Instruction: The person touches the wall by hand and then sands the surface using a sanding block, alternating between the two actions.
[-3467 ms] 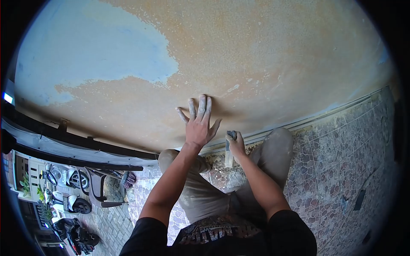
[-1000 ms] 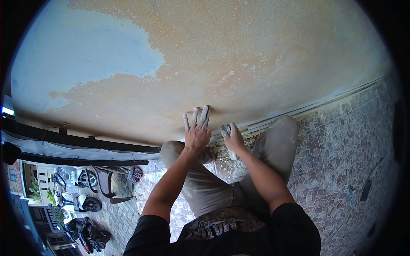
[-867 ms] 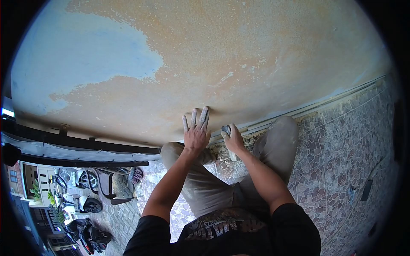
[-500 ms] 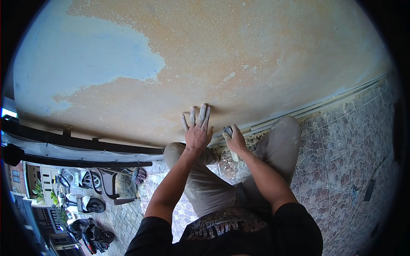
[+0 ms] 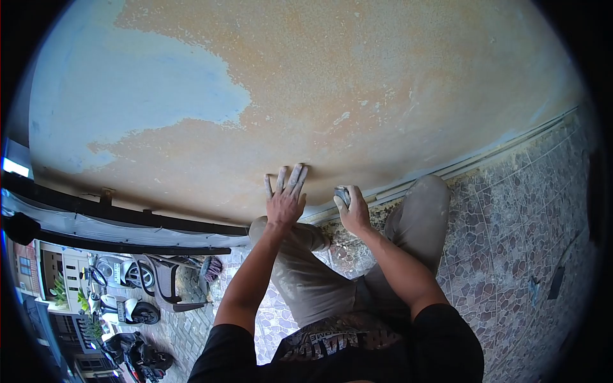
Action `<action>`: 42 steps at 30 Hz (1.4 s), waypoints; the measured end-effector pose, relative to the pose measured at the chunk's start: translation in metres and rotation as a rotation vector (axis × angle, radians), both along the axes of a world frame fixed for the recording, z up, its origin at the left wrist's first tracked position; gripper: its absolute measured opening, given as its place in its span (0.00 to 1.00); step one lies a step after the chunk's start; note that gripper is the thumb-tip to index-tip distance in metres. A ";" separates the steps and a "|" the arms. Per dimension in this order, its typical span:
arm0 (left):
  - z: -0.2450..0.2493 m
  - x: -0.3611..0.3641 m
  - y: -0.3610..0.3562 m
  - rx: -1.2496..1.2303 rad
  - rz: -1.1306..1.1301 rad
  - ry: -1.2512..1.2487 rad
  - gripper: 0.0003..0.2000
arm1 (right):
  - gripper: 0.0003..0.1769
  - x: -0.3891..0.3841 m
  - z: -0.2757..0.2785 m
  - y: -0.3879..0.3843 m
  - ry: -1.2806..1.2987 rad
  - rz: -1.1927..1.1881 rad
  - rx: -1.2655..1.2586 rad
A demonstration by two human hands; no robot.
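My left hand (image 5: 285, 201) lies against the wall (image 5: 306, 76), with its fingers spread and stretched out and its fingertips coated in pale dust. Over to the right, low by the wall's foot, my right hand (image 5: 353, 210) is closed around a small dark grey pad (image 5: 342, 194), which looks like folded sandpaper. Its thumb presses on the near side. The wall's surface is worn tan, and a large pale blue patch (image 5: 147, 76) with ragged edges covers its left part.
Thin pipes (image 5: 485, 154) run along the wall's base. Patterned stone tiles (image 5: 485, 255) cover the floor beneath my bent knees (image 5: 421, 204). A dark-framed barrier (image 5: 140, 225) stands at left, with a chair (image 5: 167, 281) and parked motorbikes (image 5: 124, 309) beyond it.
My left hand has shifted slightly left and down along the wall. My right hand, still gripping the pad, has barely moved, and the view has turned a little.
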State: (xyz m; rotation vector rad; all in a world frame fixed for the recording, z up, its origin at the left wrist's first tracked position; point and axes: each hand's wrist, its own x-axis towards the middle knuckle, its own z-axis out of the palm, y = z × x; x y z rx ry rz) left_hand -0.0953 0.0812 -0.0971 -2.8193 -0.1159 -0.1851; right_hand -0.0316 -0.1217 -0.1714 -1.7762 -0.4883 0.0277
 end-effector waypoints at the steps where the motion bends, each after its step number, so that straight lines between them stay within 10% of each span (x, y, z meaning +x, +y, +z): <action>1: -0.003 -0.004 0.010 -0.010 0.024 -0.011 0.41 | 0.16 -0.001 0.002 0.000 -0.002 -0.003 -0.002; 4: -0.008 -0.015 0.028 -0.025 0.172 -0.155 0.37 | 0.14 -0.002 0.011 0.003 -0.073 -0.112 0.110; 10: -0.053 -0.012 0.056 -0.080 0.085 -0.429 0.41 | 0.12 0.006 0.091 0.015 1.098 0.210 0.977; 12: -0.051 -0.008 0.055 -0.039 0.098 -0.423 0.41 | 0.13 0.004 0.095 0.032 1.031 0.175 0.906; 15: -0.058 -0.007 0.067 -0.114 0.108 -0.473 0.32 | 0.16 0.005 0.099 0.062 -0.042 -0.211 0.471; 18: -0.065 0.000 0.078 -0.045 -0.034 -0.619 0.32 | 0.16 0.020 0.082 0.082 -0.532 -0.385 0.377; 27: -0.067 0.000 0.070 0.043 -0.080 -0.679 0.34 | 0.19 0.042 0.025 0.114 -0.830 -0.446 -0.005; 33: -0.075 -0.004 0.070 0.017 -0.069 -0.676 0.37 | 0.20 0.048 0.107 0.124 -0.690 -0.573 0.219; 38: -0.084 0.005 0.067 -0.049 -0.042 -0.744 0.37 | 0.21 0.028 -0.010 0.124 -0.799 -0.476 0.073; 42: -0.089 0.004 0.065 -0.091 -0.010 -0.712 0.37 | 0.20 0.038 0.034 0.135 -0.751 -0.532 0.167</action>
